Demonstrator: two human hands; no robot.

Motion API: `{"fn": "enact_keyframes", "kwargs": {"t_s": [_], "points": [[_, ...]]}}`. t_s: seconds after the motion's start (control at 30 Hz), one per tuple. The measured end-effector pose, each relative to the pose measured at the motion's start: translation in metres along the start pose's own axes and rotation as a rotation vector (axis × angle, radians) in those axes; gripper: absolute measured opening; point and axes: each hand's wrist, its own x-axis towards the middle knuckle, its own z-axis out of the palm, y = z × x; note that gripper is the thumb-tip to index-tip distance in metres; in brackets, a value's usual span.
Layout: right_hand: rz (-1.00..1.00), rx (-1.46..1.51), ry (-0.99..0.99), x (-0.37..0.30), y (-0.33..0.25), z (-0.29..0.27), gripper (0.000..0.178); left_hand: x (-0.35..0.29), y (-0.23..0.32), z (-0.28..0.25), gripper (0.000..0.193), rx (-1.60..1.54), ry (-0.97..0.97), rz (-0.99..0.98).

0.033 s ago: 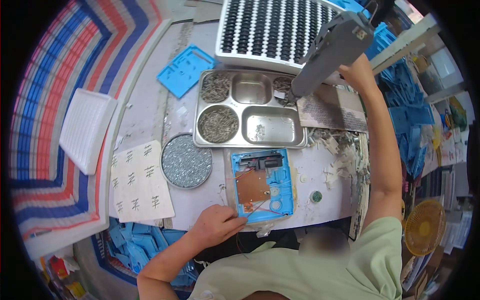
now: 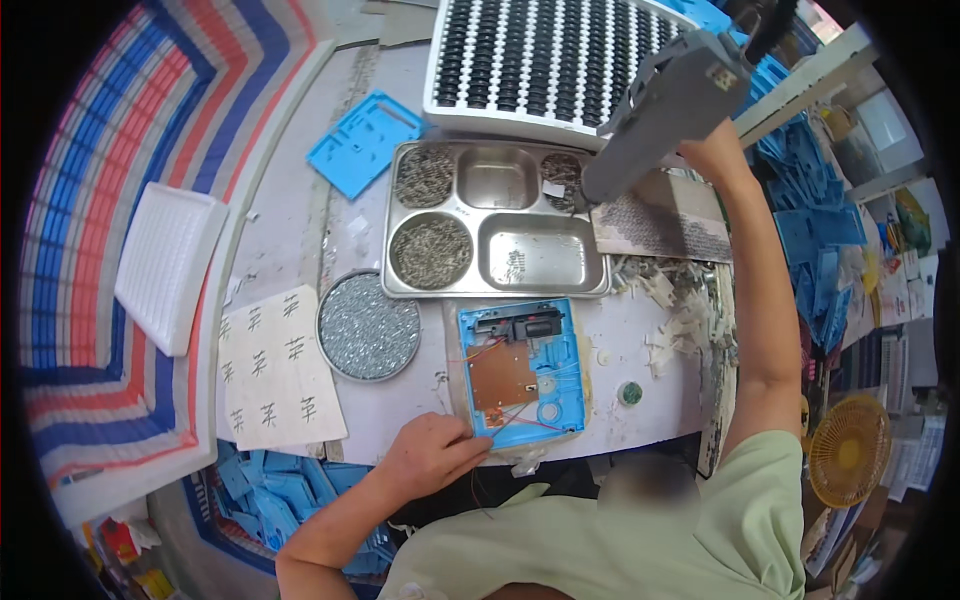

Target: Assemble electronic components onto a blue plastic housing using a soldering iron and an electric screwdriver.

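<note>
one grey power screwdriver [image 2: 660, 115], gripped by right hand [image 2: 712, 152], slants down-left.

Bright, even daylight; fisheye-warped, dark-vignetted edges

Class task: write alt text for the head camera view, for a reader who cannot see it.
Seen from above, a person's left hand steadies an open blue casing with a brown circuit board on a worktable, while the right hand holds a grey power screwdriver raised over a steel compartment tray of screws. A round dish of screws sits left of the casing.
</note>
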Motion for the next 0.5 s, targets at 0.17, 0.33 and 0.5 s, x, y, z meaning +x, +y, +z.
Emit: {"fn": "enact_keyframes", "kwargs": {"t_s": [0.17,0.33,0.5], "points": [[-0.126,0.086,0.103,-0.016,0.033,0.035,0.031,-0.006,0.000,0.005,0.026,0.002,0.004,-0.053],[-0.520,0.022,0.200,-0.003,0.044,0.038,0.016,-0.005,-0.003,0.009,0.028,0.011,-0.006,-0.043],[-0.600,-0.240,0.104,0.012,0.017,0.004,0.014,-0.007,0.002,0.002,0.030,0.065,-0.003,-0.077]]}}
